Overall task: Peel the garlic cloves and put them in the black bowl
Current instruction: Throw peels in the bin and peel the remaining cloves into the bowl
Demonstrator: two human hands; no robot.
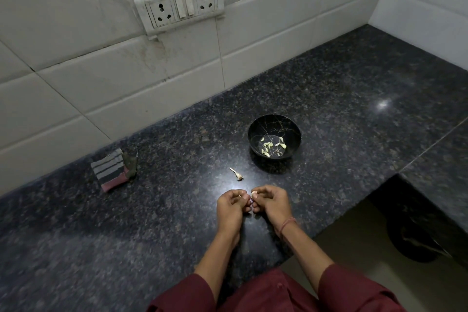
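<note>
The left hand [231, 206] and the right hand [271, 204] meet low over the desk [329, 109]. The curled fingers [264, 189] of both pinch one garlic clove [254, 193] between them, I think so that the skin can be pulled off from two sides. The black bowl [253, 134] stands near, behind the hands, and already holds peeled cloves [268, 145]. Only a dry stem [236, 174] lies between the hands and the bowl, and it should not disturb. A striped cloth [111, 169] lies well apart on the left.
</note>
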